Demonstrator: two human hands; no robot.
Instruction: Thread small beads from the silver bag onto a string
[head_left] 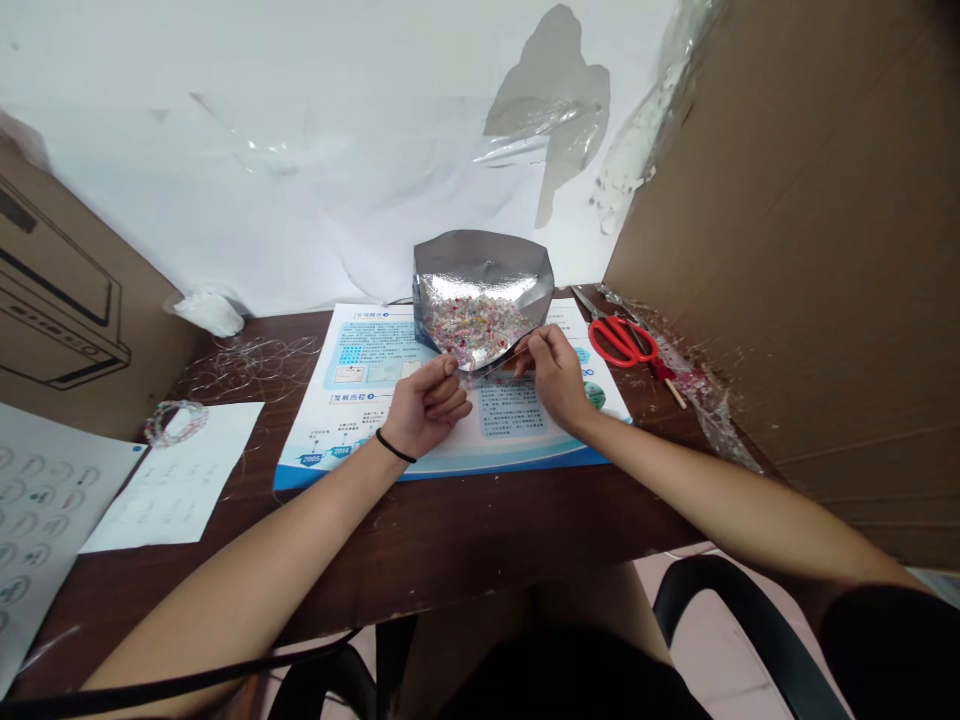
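A silver foil pouch (480, 270) stands open on a printed blue-and-white poster (360, 340), with a mass of small multicoloured beads (472, 328) inside it. My right hand (551, 375) pinches the pouch's lower right edge, where a thin dark line runs from my fingers; I cannot tell if this is a tool or the edge. My left hand (427, 402) has curled fingers at the pouch's lower left corner. Anything small between those fingertips is hidden. A black band circles my left wrist.
Red-handled scissors (621, 340) lie on the dark wooden table (420, 540) to the right. A bead loop (174, 422) sits on white paper (180, 480) at left, near tangled thin threads (255, 368). Cardboard panels (780, 230) stand at right.
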